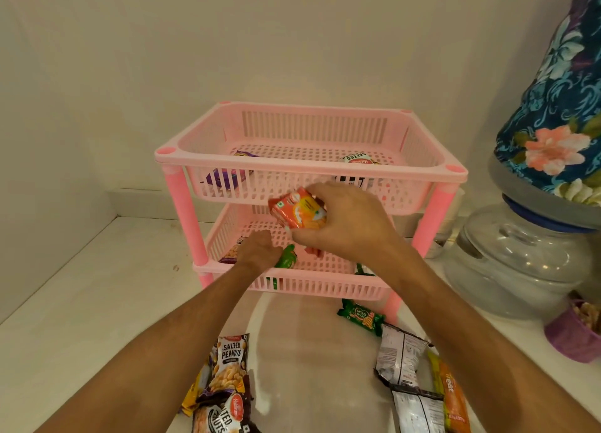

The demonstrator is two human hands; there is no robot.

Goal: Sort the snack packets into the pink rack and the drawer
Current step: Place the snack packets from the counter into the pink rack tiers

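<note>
A two-tier pink rack (195,154) stands on the white counter against the wall. My right hand (348,224) grips an orange biscuit packet (299,209) in front of the rack, between the two tiers. My left hand (258,248) reaches into the lower tier beside a green packet (287,257); whether it touches the packet is unclear. The upper tier holds a purple packet (227,174) on the left and a salted-peanuts packet (357,159) on the right. A peanut packet (231,253) lies in the lower tier's left corner.
Loose on the counter: salted peanut packets (227,364) front left, a green biscuit packet (361,315), silver packets (398,356) and an orange packet (452,397) front right. A water dispenser jar (517,257) with floral cover and a purple cup (574,331) stand right.
</note>
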